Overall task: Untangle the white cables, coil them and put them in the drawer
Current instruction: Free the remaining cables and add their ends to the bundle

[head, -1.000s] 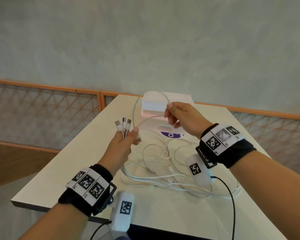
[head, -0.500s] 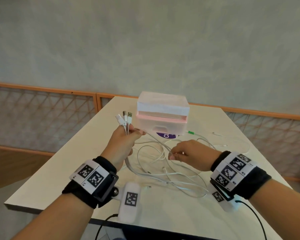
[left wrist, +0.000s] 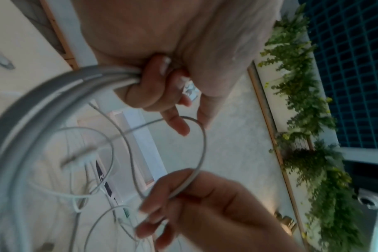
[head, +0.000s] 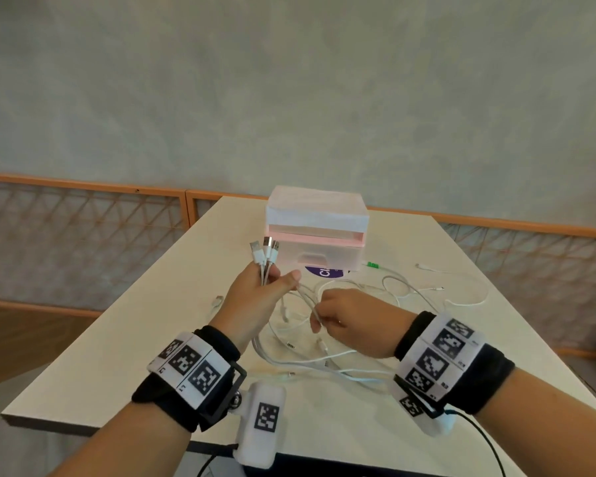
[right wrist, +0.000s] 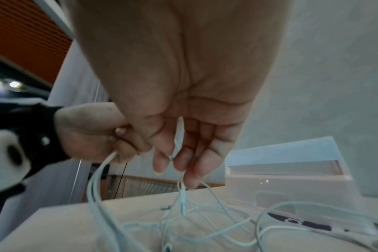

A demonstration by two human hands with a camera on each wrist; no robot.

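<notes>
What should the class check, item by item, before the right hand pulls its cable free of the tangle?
1. Left hand grips the plug ends: ok.
2. Right hand pinches one white cable: ok.
3. That strand free of knots: cannot tell.
4. Loose cables still crossed on the table: not ok.
5. Drawer open to receive coils: not ok, looks closed.

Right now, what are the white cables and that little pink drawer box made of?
White cables: probably rubbery plastic, smooth and matte; they bend in soft loops. Their USB plugs have shiny tips, likely metal. Drawer box: looks like frosted plastic, pale pink and slightly see-through, with a moulded handle recess.
</notes>
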